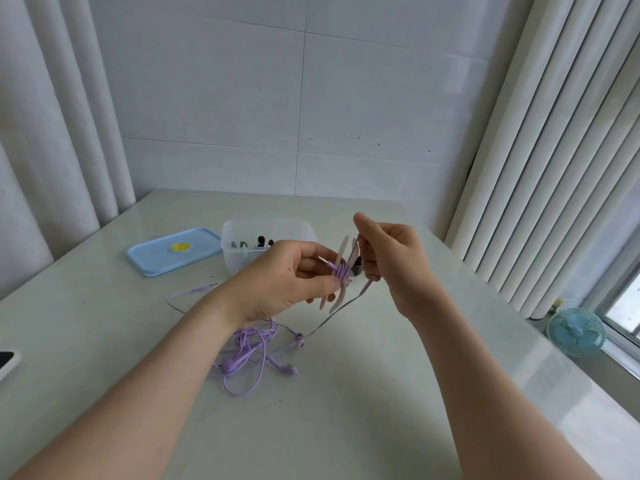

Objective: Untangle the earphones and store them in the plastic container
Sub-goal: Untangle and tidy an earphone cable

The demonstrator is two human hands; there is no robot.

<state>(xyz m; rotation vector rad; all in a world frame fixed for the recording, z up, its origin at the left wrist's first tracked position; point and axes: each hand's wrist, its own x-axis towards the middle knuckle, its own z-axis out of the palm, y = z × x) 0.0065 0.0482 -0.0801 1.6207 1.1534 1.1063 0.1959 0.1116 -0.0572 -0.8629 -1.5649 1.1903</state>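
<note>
My left hand (pixel 289 277) grips a purple earphone cable wound into a small bundle (pixel 338 271), its metal plug poking out toward my palm. My right hand (pixel 388 251) pinches the same cable just right of the bundle, and a strand runs down from it to the table. A tangled heap of purple earphones (pixel 254 355) lies on the table under my left wrist, with a second plug lying to the left. Behind my hands stands the clear plastic container (pixel 239 237), open, holding dark and metal bits I cannot identify.
The container's blue lid (pixel 173 251) with a yellow sticker lies left of it on the pale table (pixel 346 393). A dark-screened device (pixel 7 363) shows at the left edge. A small blue fan (pixel 576 332) sits on the sill at right, beside white blinds.
</note>
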